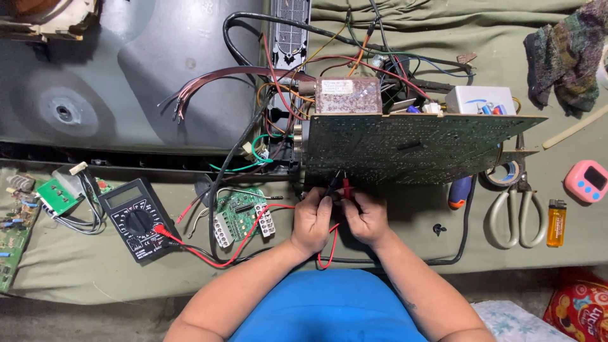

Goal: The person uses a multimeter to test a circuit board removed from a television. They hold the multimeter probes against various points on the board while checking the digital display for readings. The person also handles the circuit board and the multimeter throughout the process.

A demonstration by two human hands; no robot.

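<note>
Probes, one black (334,183) in my left hand (311,221), one red (346,187) in my right hand (365,218), both pinched against the large green circuit board (411,149).

I'm seeing the circuit board (405,149) showing a matt green soldered face | multimeter (136,218) looking like matt black plastic | scissors (518,212) showing pale plastic handles | table (95,266) lying under matt olive cloth | timer (587,180) shining as glossy pink plastic
</note>
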